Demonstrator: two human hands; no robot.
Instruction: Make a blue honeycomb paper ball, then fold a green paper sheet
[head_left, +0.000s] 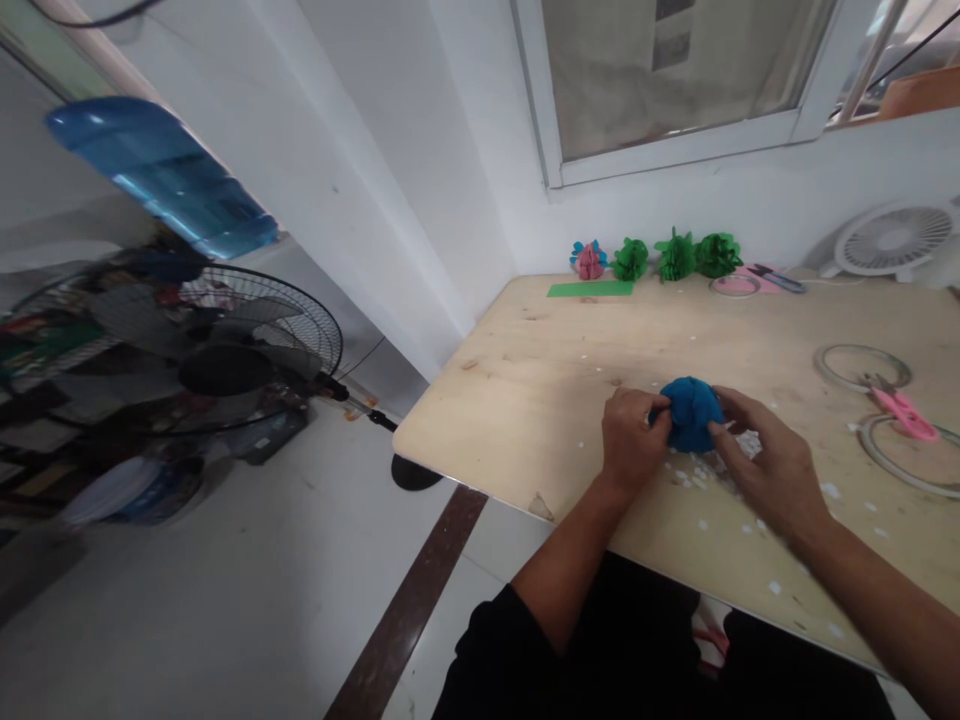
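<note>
Between my two hands is a round blue paper ball (691,415), held just above the wooden table. My left hand (634,435) pinches its left edge, with thumb and index finger pressed together. On the other side my right hand (772,460) grips the ball's right edge between thumb and fingers. Small white paper scraps (694,472) lie under and around the hands. The side of the ball facing the table is hidden.
Along the wall stand several green paper pompoms (677,256) and a pink-and-blue one (589,261), behind a green strip (590,289). Pink pliers (904,408) and wire coils (862,367) lie at right. A small white fan (896,240) stands at back right; a large black fan (225,370) is left.
</note>
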